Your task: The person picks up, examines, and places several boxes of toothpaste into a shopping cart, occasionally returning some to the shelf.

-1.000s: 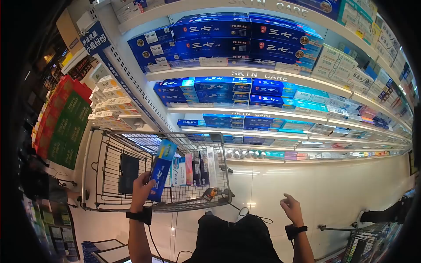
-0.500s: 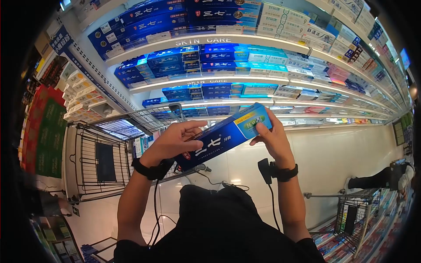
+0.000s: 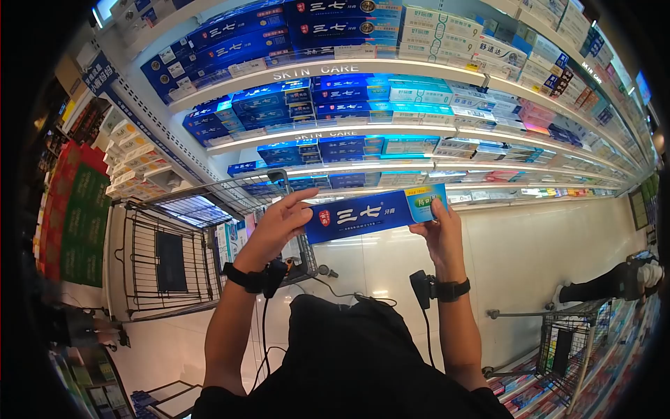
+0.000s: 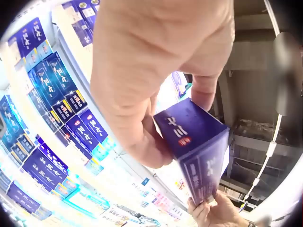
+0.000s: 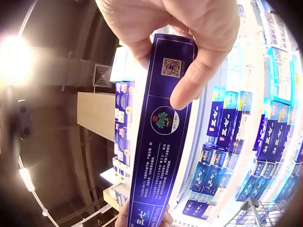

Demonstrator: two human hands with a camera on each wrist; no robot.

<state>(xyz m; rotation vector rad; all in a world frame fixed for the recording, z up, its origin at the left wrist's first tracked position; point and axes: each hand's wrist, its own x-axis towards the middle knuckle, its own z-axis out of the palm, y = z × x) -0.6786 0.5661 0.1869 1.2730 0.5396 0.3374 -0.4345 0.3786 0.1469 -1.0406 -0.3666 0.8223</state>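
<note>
Both hands hold up a long dark blue toothpaste box (image 3: 363, 214) with a light blue end, its front facing the head camera. The left hand (image 3: 280, 223) grips its left end between thumb and fingers; in the left wrist view that hand (image 4: 161, 61) is at the near end of the box (image 4: 194, 132). At the light blue end, the right hand (image 3: 443, 234) pinches the box, thumb on the front. The right wrist view shows the right hand (image 5: 180, 38) on the box (image 5: 163, 127), a side with a QR code and small print turned to that camera.
A wire shopping cart (image 3: 132, 241) with several boxes inside stands at the left. Shelves (image 3: 391, 66) of toothpaste boxes run across the front. A second cart (image 3: 565, 349) and a person in dark trousers (image 3: 593, 288) are at the lower right.
The box came from over the cart in the left hand to in front of the body, where the right hand took hold of it. Since then it has turned from slanted to nearly level.
</note>
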